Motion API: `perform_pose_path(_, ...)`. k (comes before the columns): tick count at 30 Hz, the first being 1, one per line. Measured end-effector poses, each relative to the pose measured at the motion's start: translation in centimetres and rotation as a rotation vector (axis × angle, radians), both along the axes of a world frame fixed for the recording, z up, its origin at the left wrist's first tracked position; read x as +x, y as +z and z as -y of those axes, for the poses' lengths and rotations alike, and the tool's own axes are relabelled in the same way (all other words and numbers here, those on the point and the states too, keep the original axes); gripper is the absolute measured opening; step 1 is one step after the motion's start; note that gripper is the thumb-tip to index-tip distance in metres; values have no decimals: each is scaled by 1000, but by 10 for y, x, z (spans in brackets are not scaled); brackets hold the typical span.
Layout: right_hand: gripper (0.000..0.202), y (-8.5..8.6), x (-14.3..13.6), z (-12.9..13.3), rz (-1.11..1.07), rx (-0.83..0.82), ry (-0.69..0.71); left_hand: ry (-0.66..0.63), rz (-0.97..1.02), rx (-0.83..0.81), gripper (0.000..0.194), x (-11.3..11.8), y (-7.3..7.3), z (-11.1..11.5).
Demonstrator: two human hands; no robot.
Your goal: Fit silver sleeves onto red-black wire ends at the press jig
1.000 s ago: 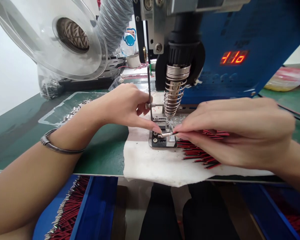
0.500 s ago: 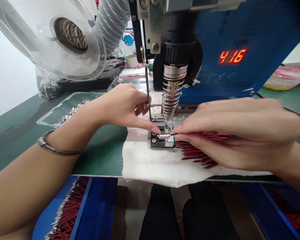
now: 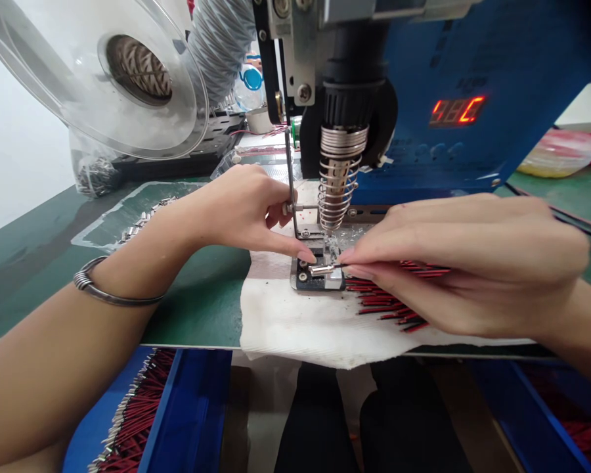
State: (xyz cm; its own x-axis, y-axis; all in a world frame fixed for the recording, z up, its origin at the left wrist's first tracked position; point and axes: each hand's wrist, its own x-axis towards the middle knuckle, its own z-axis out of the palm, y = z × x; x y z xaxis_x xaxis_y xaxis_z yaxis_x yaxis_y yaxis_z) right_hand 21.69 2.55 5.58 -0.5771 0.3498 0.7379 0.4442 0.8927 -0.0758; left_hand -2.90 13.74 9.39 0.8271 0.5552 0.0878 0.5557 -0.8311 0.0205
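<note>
Between the thumb and finger of my right hand (image 3: 467,263) is a thin dark wire, its end at a small silver metal connector (image 3: 321,269). The connector lies over the small black fixture (image 3: 305,281) below the coiled spring tip (image 3: 338,177) of the machine. My left hand (image 3: 249,210) has its thumb stretched to the connector's upper side, while its curled fingers are at a metal rod beside the fixture; the fingertips are partly hidden. Red and black wires (image 3: 389,302) lie on the white cloth (image 3: 290,328) under my right hand.
The blue machine (image 3: 423,157) with a lit red display stands behind my right hand. A clear tray (image 3: 98,226) of metal connectors lies behind my left forearm. Left of the machine hangs a clear funnel hood (image 3: 187,98). Below the table edge, a blue bin (image 3: 165,420) holds finished-looking wires.
The display on the machine shows different lit segments. Both hands, the wire and the connector look nearly the same as before.
</note>
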Motion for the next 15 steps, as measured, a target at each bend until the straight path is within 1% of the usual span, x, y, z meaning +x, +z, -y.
perform_pose_path(4, 11, 0, -2, -1, -15, 15, 26, 27, -1, -20, 66, 1, 1, 2)
perform_pose_path(11, 15, 0, -3, -1, -48, 6, 40, -17, 41, 15, 68, -1, -3, -2)
perform_pose_path(15, 14, 1, -1, -1, -39, 18, 34, -12, 35, 8, 69, -1, -3, -2)
